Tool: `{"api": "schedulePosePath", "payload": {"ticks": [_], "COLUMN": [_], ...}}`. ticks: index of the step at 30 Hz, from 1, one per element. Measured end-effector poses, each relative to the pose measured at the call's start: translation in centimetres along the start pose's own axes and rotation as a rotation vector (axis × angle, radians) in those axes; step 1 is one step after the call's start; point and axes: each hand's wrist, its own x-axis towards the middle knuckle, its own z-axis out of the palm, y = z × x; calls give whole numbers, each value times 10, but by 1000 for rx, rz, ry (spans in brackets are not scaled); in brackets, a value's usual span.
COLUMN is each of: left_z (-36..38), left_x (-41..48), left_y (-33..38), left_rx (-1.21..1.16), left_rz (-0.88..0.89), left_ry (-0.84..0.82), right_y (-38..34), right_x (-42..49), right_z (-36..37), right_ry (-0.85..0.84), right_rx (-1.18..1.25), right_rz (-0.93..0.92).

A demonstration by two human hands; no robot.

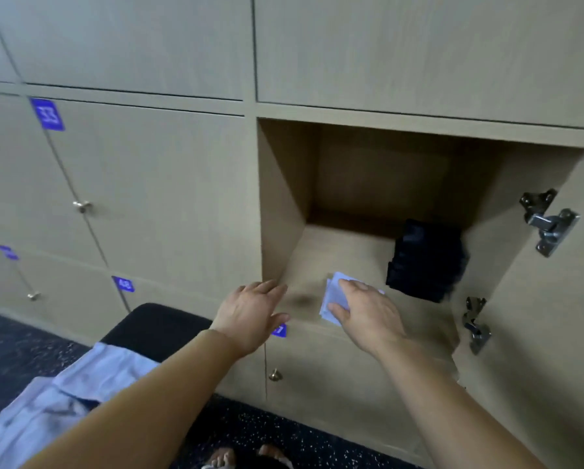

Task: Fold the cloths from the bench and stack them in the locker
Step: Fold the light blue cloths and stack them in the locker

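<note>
Your right hand (pixel 368 316) lies flat, fingers straight, on the folded pale cloth (pixel 332 296) at the front of the locker (pixel 280 198) floor. The dark stack (pixel 426 262) sits up-right of it. Your left hand (pixel 253 313) hovers empty, fingers loose.

Blue tag no. 33 (pixel 47 114) up-left of my left hand (pixel 250 316); brass knob (pixel 275 375) below it; upper hinge (pixel 551 225) right of my right hand (pixel 365 316).
</note>
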Motion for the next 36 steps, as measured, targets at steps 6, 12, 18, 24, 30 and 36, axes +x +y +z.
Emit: {"api": "schedulePosePath", "payload": {"ticks": [6, 12, 18, 24, 30, 36], "left_z": [-41, -43, -36, -7, 26, 55], "left_x": [-118, -256, -367, -425, -421, -391], "left_y": [-51, -113, -152, -173, -192, -200], "left_rx": [28, 11, -7, -28, -102, -176], "left_rz": [-198, -444, -638, -741, -758, -765], "left_ry": [58, 48, 65, 29, -6, 75], "right_y": [-94, -199, -275, -307, -307, -299], "right_x": [-47, -104, -146, -173, -169, -137], "right_z": [-14, 7, 46, 102, 142, 167], "right_ry": [28, -15, -73, -188, -275, -302], "right_rx": [36, 116, 144, 101, 55, 51], "right_rz": [-163, -330, -490, -579, -581, -525]}}
